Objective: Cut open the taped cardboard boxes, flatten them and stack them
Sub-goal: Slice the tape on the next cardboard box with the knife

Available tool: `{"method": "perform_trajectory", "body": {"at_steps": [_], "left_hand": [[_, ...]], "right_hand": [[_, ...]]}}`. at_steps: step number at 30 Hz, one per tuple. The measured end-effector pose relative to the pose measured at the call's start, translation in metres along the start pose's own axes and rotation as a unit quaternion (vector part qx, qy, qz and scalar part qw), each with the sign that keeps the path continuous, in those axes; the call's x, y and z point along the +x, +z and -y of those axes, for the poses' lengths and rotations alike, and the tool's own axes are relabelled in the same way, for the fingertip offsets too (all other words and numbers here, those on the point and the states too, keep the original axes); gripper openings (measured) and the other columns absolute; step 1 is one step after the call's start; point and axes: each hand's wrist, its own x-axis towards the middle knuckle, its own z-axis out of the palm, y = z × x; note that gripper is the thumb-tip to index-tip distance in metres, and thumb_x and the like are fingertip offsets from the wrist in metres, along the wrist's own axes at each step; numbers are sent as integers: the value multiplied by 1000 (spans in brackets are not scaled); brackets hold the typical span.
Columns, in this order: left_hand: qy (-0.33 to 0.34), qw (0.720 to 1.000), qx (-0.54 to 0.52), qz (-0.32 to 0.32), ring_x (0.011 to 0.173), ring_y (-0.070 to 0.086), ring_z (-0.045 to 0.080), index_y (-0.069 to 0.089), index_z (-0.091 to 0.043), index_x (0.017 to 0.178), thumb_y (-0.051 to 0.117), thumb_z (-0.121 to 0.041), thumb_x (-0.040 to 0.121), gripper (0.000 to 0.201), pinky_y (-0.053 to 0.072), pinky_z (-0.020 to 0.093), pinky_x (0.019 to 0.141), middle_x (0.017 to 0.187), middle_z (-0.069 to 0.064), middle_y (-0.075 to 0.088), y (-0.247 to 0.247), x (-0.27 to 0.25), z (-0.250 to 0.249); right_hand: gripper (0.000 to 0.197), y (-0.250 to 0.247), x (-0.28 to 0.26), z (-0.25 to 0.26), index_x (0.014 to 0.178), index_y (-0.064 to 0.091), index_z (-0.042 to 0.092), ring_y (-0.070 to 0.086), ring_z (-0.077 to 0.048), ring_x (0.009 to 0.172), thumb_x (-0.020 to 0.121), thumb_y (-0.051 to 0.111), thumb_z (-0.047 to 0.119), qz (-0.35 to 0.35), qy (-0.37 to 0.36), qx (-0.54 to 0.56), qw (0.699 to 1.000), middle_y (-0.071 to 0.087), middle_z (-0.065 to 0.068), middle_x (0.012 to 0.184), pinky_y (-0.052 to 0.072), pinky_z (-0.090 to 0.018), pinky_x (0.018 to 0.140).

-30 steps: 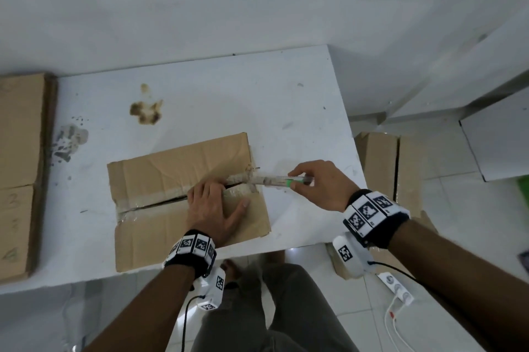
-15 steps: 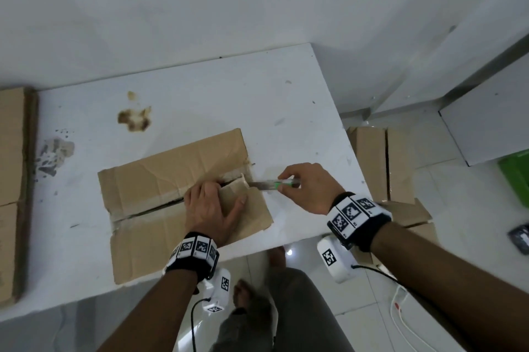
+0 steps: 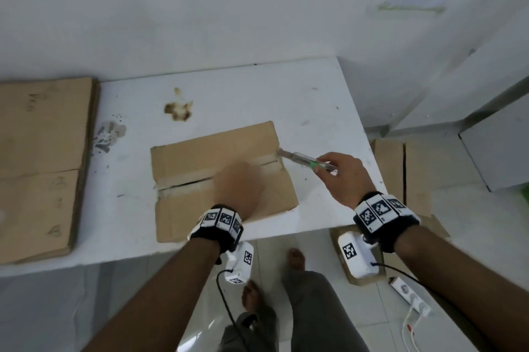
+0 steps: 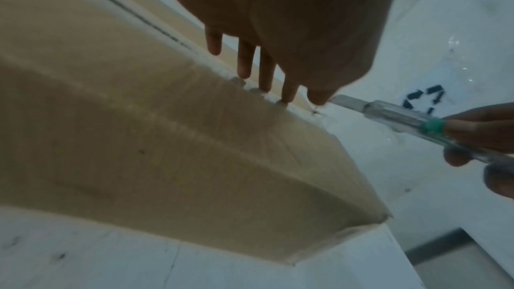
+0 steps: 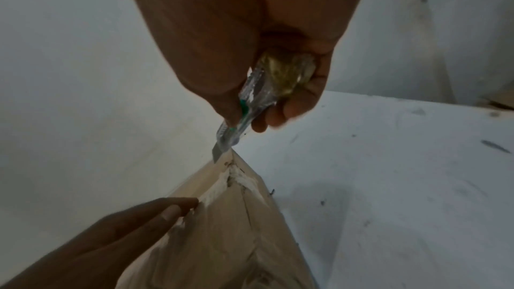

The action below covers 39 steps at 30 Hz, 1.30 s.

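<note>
Far left on the white table [image 3: 257,88]: a pile of flattened cardboard sheets [image 3: 43,157] lying flat, apparently boxes already done and stacked. Middle of the table: the cardboard box [image 3: 217,151] in hand, lying low, its centre seam gaping as a dark slit along the left and middle, pale tape scraps clinging to the flap edges, so the seam judged cut through or nearly so. Over the box's near half: the left hand [image 3: 239,188], blurred in the head view; from the wrist view, fingers [image 4: 244,60] straight and slightly spread, tips at the torn seam, gripping nothing. At the box's right end: the blade tip of a clear-bodied utility knife [image 3: 307,159] right at the seam's corner, handle clamped in the curled fingers of the right hand [image 3: 346,177]. Further right, on the floor: more cardboard boxes [image 3: 400,171], seemingly waiting. Left to do, by this reckoning: flattening and stacking this box, then the floor ones.
</note>
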Motion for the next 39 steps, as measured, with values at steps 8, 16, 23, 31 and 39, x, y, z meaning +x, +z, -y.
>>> {"method": "perform_trajectory", "body": {"at_steps": [8,16,23,31,39], "left_hand": [[-56,992,99,50,148,14,41,24,-35,147,56,-60,90,71,14,73,112,163,8,10,-9,50,-6],[-136,989,-40,-52,156,-6,31,26,-42,157,45,-46,99,61,-12,71,115,170,-7,1,38,41,-10],[-127,989,-24,-77,157,-5,27,21,-44,158,25,-62,97,63,-13,67,117,170,-9,4,52,37,-6],[-107,992,-4,-63,157,-7,26,18,-43,159,22,-60,99,63,-11,67,118,170,-10,0,51,35,-10],[-97,993,-37,-60,157,-8,22,22,-45,158,26,-55,97,62,-14,64,119,169,-11,3,39,41,-8]], "right_hand": [[12,3,44,-1,96,70,21,62,-17,56,90,66,30,30,103,77,991,75,2,73,61,-41,65],[10,4,51,-31,97,70,20,51,-2,40,93,66,29,111,97,171,974,74,-1,71,42,-23,46],[12,8,71,-33,96,71,18,55,-2,44,93,67,30,176,63,165,968,74,-2,73,43,-19,44],[15,-21,90,-35,96,74,17,55,-4,40,92,68,30,286,17,80,955,72,-8,73,42,-18,41],[21,-4,36,-25,98,77,21,67,-14,82,90,65,36,322,-71,-10,944,73,2,93,54,-27,76]]}}
